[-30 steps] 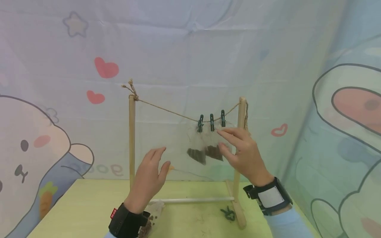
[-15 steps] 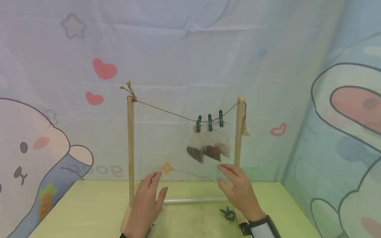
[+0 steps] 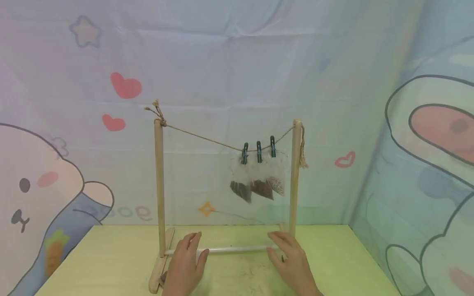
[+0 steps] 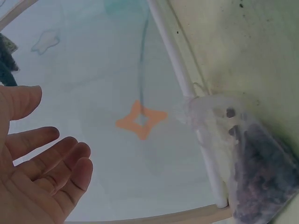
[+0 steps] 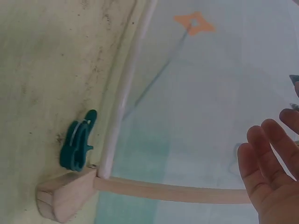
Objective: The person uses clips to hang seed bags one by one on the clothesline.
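My left hand (image 3: 185, 265) hovers over the table's left part with relaxed fingers, holding nothing. Nearest to it is a clear plastic bag (image 4: 266, 172) of dark bits, lying by the white rod (image 4: 180, 65) in the left wrist view. On the right, my right hand (image 3: 291, 263) is likewise relaxed and holds nothing. Beside it, a green clothespin (image 5: 77, 142) lies on the table, mostly hidden in the head view. Three green clothespins (image 3: 259, 151) clip three clear bags onto a sagging twine line (image 3: 201, 136). Their contents look grey-black (image 3: 240, 191), dark brown (image 3: 262, 189) and pale speckled (image 3: 277, 186).
The line is tied between two wooden posts (image 3: 159, 185) with wooden feet (image 3: 157, 273), joined low down by the white rod. This stand is on a pale yellow-green table (image 3: 92, 263). A cartoon-printed cloth (image 3: 207, 74) hangs behind and along the right side.
My right hand has moved down from the hanging bags to just above the table, uncovering the speckled bag. My left hand has lowered too. The bags and clothespins stay on the line.
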Demonstrator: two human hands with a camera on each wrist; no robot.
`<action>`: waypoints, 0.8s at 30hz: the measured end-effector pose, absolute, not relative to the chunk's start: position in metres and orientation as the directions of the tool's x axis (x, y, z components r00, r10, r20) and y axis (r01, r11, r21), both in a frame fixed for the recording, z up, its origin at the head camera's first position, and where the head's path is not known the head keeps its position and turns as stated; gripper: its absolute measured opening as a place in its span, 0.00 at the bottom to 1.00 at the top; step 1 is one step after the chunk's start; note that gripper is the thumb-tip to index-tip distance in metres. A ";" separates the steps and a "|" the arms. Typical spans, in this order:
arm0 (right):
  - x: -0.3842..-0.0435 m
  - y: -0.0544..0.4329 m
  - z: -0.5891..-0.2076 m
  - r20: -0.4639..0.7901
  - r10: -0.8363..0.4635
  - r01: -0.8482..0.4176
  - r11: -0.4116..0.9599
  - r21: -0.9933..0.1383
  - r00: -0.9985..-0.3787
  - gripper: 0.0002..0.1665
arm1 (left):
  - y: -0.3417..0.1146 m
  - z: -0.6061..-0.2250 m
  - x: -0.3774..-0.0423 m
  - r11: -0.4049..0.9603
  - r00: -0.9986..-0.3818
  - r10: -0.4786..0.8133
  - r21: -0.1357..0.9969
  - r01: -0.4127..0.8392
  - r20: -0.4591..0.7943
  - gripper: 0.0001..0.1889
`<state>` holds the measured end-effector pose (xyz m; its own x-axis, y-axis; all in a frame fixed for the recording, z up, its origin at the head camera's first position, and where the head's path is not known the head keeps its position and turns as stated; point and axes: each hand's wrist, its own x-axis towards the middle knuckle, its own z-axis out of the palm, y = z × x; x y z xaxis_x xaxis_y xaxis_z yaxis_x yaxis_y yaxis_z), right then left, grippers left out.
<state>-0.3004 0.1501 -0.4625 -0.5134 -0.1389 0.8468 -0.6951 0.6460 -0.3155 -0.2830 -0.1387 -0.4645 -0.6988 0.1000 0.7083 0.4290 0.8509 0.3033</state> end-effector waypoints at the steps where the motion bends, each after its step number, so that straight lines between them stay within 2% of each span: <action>1: -0.300 0.150 -0.466 0.837 -0.131 -0.685 0.648 -0.333 -0.531 0.22 | -0.139 -0.467 -0.284 0.851 -0.706 0.101 0.307 0.427 0.701 0.24; 4: -0.299 0.151 -0.473 0.819 -0.120 -0.655 0.669 -0.351 -0.561 0.22 | -0.140 -0.470 -0.285 0.845 -0.726 0.109 0.321 0.427 0.679 0.23; 11: -0.305 0.159 -0.483 0.814 -0.112 -0.631 0.694 -0.346 -0.570 0.22 | -0.137 -0.475 -0.285 0.839 -0.776 0.127 0.351 0.416 0.618 0.23; 13: -0.307 0.163 -0.485 0.796 -0.103 -0.605 0.709 -0.362 -0.597 0.22 | -0.133 -0.475 -0.286 0.840 -0.784 0.149 0.341 0.422 0.603 0.24; 17: -0.308 0.170 -0.486 0.696 -0.092 -0.513 0.745 -0.426 -0.712 0.18 | -0.123 -0.478 -0.286 0.837 -0.783 0.218 0.301 0.457 0.582 0.23; 21: -0.306 0.176 -0.487 0.497 -0.098 -0.384 0.766 -0.515 -0.862 0.16 | -0.111 -0.481 -0.285 0.827 -0.772 0.304 0.247 0.504 0.559 0.23; 24: -0.307 0.180 -0.491 0.364 -0.103 -0.302 0.780 -0.547 -0.926 0.16 | -0.102 -0.483 -0.285 0.819 -0.775 0.357 0.225 0.528 0.522 0.24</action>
<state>-0.3065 0.1804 -0.4905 -0.9258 -0.1034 0.3636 -0.3022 0.7805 -0.5473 -0.2852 -0.1023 -0.4833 -0.7751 0.3567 0.5215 0.5281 0.8189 0.2249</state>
